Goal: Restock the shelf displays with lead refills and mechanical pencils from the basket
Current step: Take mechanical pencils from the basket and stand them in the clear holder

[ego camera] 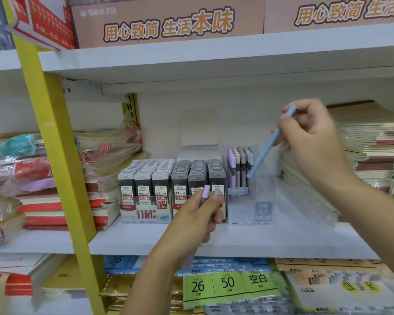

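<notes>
On the white middle shelf [237, 243], a pale blue mechanical pencil [267, 148] slants tip-down into the clear plastic display box [263, 201], pinched near its top by the fingers [289, 123] of the right hand [314, 137], apparently aimed at the free space beside the lilac and grey pencils [238, 164] standing there. The left hand [198, 217], fingers curled round a lilac mechanical pencil [205, 192], hovers before the grey lead refill cases [146, 185], probably holding the next one. Its lower length is hidden, and the basket is out of view.

A stationery shop: retail boxes of lead refills [146, 192] stand on a white shelf [271, 243], wrapped notebook stacks [43, 201] left of them, a pencil display [241, 169] just right, branded cartons [168, 23] above, labelled paper packs [228, 283] below.
</notes>
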`<state>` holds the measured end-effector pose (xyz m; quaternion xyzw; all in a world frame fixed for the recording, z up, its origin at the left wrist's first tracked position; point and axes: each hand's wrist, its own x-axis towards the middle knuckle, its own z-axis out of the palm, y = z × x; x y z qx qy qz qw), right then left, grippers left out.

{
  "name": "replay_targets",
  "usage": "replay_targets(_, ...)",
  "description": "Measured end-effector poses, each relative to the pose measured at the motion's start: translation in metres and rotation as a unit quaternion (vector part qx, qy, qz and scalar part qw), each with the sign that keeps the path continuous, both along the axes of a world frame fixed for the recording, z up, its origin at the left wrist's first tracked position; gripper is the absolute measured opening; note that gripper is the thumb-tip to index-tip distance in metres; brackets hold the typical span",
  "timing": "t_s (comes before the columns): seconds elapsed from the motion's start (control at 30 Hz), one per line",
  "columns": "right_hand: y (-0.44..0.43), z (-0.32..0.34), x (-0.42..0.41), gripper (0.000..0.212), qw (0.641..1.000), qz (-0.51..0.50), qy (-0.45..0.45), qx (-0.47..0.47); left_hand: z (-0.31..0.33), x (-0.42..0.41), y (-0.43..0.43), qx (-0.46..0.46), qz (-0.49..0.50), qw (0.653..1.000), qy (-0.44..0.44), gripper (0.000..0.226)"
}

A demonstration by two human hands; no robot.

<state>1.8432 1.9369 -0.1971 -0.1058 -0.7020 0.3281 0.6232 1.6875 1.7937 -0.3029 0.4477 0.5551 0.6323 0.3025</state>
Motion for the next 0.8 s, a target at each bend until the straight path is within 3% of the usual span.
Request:
replay_targets(0.17, 0.029, -0.009, -0.001, 0.011, 0.97, -0.118, -0.195, 0.086, -0.002, -0.004, 0.003, 0.009, 0.01, 1.0, -0.008, 0.025)
replay_targets(0.33, 0.039, -0.027, -0.005, 0.007, 0.934, -0.149, -0.295, 0.133, -0.004, -0.003, 0.006, 0.012, 0.012, 1.0, 0.011, 0.025)
replay_targets(0.5, 0.039, -0.031, -0.008, 0.009, 0.92, -0.154, -0.328, 0.148, -0.005, -0.006, 0.006, 0.019, 0.015, 1.0, 0.019, 0.024)
replay_targets(0.67, 0.044, -0.031, -0.012, 0.027, 0.926, -0.165, -0.297, 0.164, -0.005, -0.007, 0.004, 0.019, 0.022, 0.999, 0.036, 0.024)
replay_targets(0.8, 0.045, -0.04, -0.018, 0.025, 0.92, -0.179, -0.298, 0.181, -0.002, -0.005, 0.002, 0.025, 0.016, 0.999, 0.032, 0.024)
